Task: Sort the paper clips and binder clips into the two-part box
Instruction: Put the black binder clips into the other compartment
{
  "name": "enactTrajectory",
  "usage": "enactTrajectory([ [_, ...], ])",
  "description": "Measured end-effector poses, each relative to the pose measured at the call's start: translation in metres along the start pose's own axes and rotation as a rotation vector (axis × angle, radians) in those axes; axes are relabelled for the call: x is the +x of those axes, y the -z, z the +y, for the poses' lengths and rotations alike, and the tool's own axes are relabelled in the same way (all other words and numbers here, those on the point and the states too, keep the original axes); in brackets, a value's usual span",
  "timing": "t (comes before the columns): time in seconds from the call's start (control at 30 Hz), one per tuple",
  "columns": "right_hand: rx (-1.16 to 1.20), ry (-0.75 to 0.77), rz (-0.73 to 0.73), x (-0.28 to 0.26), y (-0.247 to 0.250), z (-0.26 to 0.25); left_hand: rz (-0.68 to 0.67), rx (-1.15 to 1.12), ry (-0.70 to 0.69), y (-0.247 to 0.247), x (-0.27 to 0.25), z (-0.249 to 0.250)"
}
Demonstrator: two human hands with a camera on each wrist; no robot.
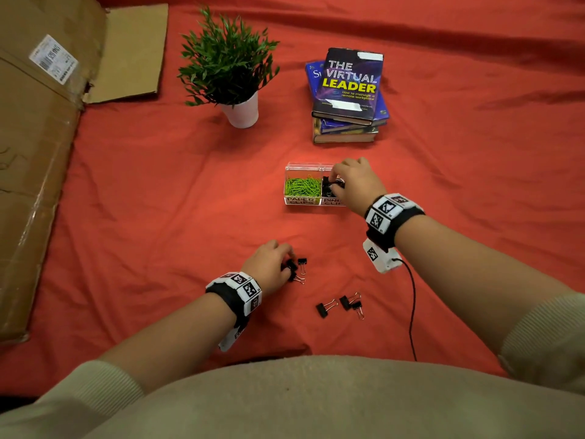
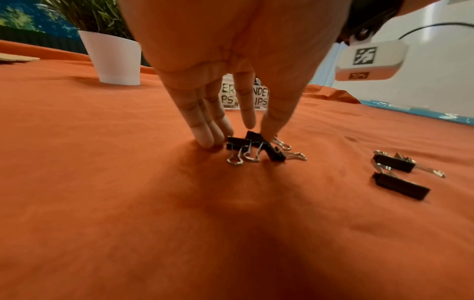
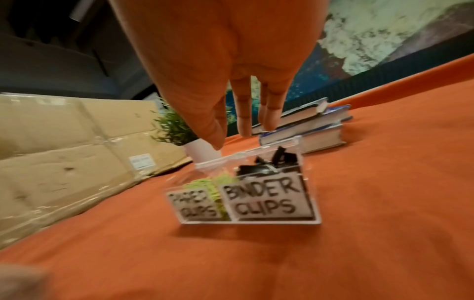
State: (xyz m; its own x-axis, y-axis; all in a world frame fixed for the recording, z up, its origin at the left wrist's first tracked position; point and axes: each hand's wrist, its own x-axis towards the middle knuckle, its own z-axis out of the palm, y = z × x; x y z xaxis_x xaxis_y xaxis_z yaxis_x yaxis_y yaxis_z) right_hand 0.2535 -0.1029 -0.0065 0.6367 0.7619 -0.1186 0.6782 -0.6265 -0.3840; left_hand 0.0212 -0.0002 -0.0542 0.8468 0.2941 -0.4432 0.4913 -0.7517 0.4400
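Right hand [image 1: 354,182] hangs over box [image 1: 304,202]; left hand [image 1: 269,264] touches binder clips [image 1: 296,269].

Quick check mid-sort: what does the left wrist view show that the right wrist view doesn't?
Left wrist only: left hand with its fingertips down at a cluster of binder clips on the cloth, and more loose clips to the side.
Right wrist only: right hand open over the box, binder clips piled inside, books, cardboard.
Both: box labels, plant pot, cloth.
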Motion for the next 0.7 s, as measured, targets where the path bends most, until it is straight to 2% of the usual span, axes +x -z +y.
enactTrajectory([
  [0.07, 0.054, 0.098, -0.001, -0.018, -0.007, -0.012, -0.043, 0.058, -0.014, 0.002, 0.0, 0.001],
  [0.2, 0.05, 0.188, -0.375, -0.064, -0.047, -0.04, -0.063, 0.12, -0.058, 0.001, 0.0, 0.003],
  [0.27, 0.022, 0.173, -0.455, -0.079, -0.067, -0.047, -0.042, 0.114, -0.061, 0.0, -0.002, 0.001],
  [0.47, 0.137, 0.08, -0.434, -0.091, -0.083, -0.043, 0.048, 0.022, -0.062, 0.0, -0.007, -0.004],
  [0.6, 0.275, 0.005, -0.393, -0.091, -0.079, -0.044, 0.103, -0.137, -0.06, 0.006, -0.009, -0.002],
  [0.7, 0.311, 0.019, -0.435, -0.093, -0.076, -0.052, 0.143, -0.266, -0.004, 0.012, -0.009, -0.006],
])
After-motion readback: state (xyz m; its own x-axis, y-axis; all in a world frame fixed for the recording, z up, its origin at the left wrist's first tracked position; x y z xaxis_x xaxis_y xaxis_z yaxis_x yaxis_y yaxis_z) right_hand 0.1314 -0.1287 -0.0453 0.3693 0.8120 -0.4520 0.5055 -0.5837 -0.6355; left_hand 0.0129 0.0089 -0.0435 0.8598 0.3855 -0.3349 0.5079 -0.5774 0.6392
